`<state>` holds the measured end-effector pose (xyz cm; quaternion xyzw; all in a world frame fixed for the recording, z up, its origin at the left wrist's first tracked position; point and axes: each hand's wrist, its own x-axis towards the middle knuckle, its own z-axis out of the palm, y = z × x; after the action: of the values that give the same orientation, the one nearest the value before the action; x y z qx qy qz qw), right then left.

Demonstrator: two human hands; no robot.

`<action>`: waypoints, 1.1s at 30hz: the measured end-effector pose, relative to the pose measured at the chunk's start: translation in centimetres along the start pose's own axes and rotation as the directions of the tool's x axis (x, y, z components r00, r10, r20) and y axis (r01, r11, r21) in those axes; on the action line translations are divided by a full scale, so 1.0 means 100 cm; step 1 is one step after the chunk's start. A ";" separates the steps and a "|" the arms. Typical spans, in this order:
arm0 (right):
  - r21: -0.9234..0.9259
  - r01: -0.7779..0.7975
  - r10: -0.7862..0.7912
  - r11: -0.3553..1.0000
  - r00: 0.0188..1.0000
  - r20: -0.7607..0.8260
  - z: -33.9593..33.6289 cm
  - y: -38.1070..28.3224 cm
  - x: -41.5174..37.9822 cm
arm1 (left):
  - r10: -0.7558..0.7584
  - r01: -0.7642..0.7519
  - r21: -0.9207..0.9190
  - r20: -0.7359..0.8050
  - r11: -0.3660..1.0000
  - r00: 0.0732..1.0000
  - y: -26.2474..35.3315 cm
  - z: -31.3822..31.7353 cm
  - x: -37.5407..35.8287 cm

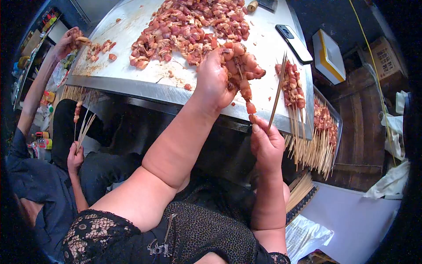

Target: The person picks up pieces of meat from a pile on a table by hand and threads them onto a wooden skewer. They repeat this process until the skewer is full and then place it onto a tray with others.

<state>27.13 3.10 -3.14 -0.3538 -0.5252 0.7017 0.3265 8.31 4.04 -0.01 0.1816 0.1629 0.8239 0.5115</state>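
Note:
My left hand (215, 79) is closed around several raw meat pieces (246, 64) above the front edge of the white table. Threaded meat (245, 90) runs down from it on a skewer toward my right hand (267, 143). That hand pinches the skewer's lower part, and more bare sticks (278, 94) rise from its grip. Beyond my left hand a big heap of raw meat chunks (184, 31) lies on the table. Finished-looking meat skewers (292, 86) rest at the table's right edge, their sticks hanging over it.
The metal-edged table (145, 91) spans the front. A phone (294, 44) lies at its right. More skewers (323, 121) fill a tray beyond. At left a co-worker (41, 193) holds meat and skewers. A white and yellow box (329, 56) stands at right.

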 end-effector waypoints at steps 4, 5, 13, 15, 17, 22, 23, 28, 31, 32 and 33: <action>0.113 -0.077 0.075 0.991 0.997 0.023 0.005 0.001 0.000 | 0.001 0.000 -0.022 0.053 1.000 0.999 0.002 0.002 -0.001; 0.089 -0.039 0.040 0.995 0.999 -0.006 0.007 0.005 0.001 | -0.033 0.034 -0.012 0.047 0.999 0.998 0.003 0.002 -0.001; -0.271 0.234 -0.265 0.934 0.961 -0.082 0.009 0.009 0.007 | -0.051 0.054 -0.067 0.055 0.996 0.997 -0.021 0.004 0.000; -0.085 0.141 -0.149 0.986 0.984 -0.096 0.010 0.000 0.006 | -0.173 0.186 -0.083 0.143 0.979 0.975 -0.025 -0.002 0.001; -0.053 0.117 -0.121 0.992 0.990 -0.072 0.006 -0.003 0.007 | -0.181 0.199 -0.121 0.146 0.972 0.973 -0.028 -0.002 0.002; -0.240 0.178 -0.199 0.954 0.978 -0.064 0.002 0.000 0.007 | -0.171 0.168 -0.065 -0.032 0.984 0.985 -0.022 0.000 0.002; -0.238 0.179 -0.199 0.955 0.978 -0.064 0.000 0.002 0.007 | -0.147 0.146 -0.031 -0.067 0.989 0.987 -0.019 0.003 0.001; -0.453 0.327 -0.378 0.829 0.926 -0.022 -0.001 0.006 0.005 | -0.086 0.085 -0.017 -0.035 0.996 0.996 -0.032 0.004 -0.001; -0.375 0.236 -0.267 0.897 0.963 -0.033 -0.001 0.004 0.001 | -0.143 0.142 -0.013 -0.145 0.990 0.979 -0.034 0.015 -0.003; -0.374 0.238 -0.267 0.896 0.963 -0.027 0.001 0.004 0.000 | -0.158 0.159 -0.007 -0.133 0.987 0.978 -0.034 0.015 -0.004; -0.302 0.207 -0.231 0.930 0.972 -0.044 0.003 0.004 -0.002 | -0.153 0.154 -0.006 -0.134 0.988 0.979 -0.034 0.015 -0.004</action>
<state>26.94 2.72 -3.49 -0.3653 -0.6470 0.5599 0.3667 11.81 5.27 -0.30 0.1139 0.2120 0.7920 0.5611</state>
